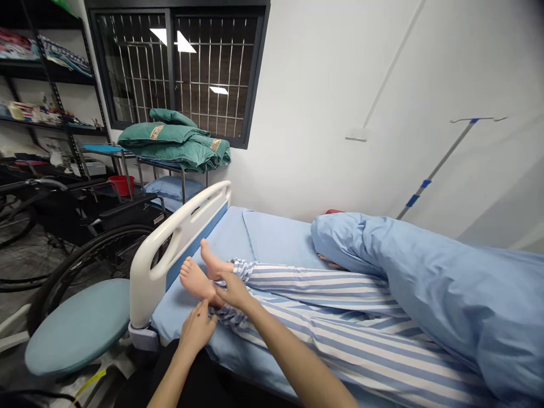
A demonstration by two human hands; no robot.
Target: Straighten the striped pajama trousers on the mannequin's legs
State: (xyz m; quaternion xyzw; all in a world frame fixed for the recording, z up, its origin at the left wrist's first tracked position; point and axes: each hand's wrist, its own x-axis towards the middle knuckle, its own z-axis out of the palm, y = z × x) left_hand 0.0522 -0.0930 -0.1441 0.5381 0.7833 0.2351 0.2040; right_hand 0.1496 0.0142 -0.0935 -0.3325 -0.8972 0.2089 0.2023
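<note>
**Left hand** (196, 327): at the nearer foot's heel and trouser cuff. Grip loosely spread, fingertips at the cuff; cannot tell if pinching.
**Right hand** (235, 292): lying across the nearer ankle. Grip spread over ankle and cuff, not pressed together; any hold on the cloth cannot be told.
**Nearer foot** (196, 280): bare, lying on its side on the bed, just inside the footboard.
**Farther foot** (213, 259): bare, toes up, untouched, just beyond the nearer foot.
**Striped trousers** (340, 306): blue and white, on both legs down to the ankles; nearer cuff rumpled under the hands.
**State as seen:** legs fully clothed, feet uncovered, duvet lying over the upper legs.
**Bed:** blue sheet (272, 238); blue duvet (425, 283); white footboard (170, 243).
**Nearby:** wheelchair (97, 255); round stool (76, 326); green folded bedding (174, 141); blue pillow (172, 192); red basin (121, 184); drip pole (437, 164); shelves (51, 90).
</note>
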